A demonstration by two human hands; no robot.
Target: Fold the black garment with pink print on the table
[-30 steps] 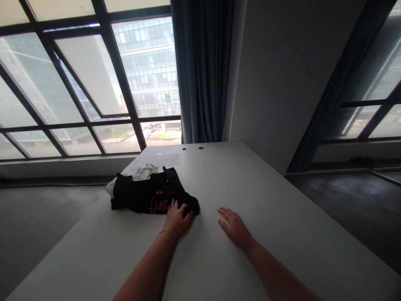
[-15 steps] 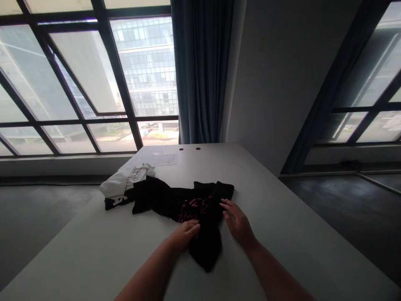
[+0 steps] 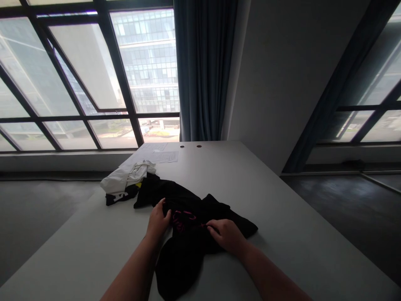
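Note:
A black shirt (image 3: 184, 198) with pink lettering lies rumpled across the white table in front of me. On its left side, my left hand (image 3: 159, 221) rests with thumb and fingers apart, the fingertips touching the cloth. My right hand (image 3: 227, 235) presses down on the right part of the shirt, its fingers bent and drawn together on the fabric beside the lettering. One dark flap of the shirt (image 3: 178, 267) hangs toward me between my forearms. Another part points out to the right beyond my right hand.
A crumpled white garment (image 3: 125, 177) lies at the left table edge, with a dark piece showing white and yellow below it. Paper sheets (image 3: 164, 156) lie farther back. The table (image 3: 288, 251) reaches toward a blue curtain (image 3: 202, 83) and windows.
My left hand has moved left and away from me along the shirt. My right hand has come left onto the cloth. The shirt's near flap has shifted left, and its right part spreads wider.

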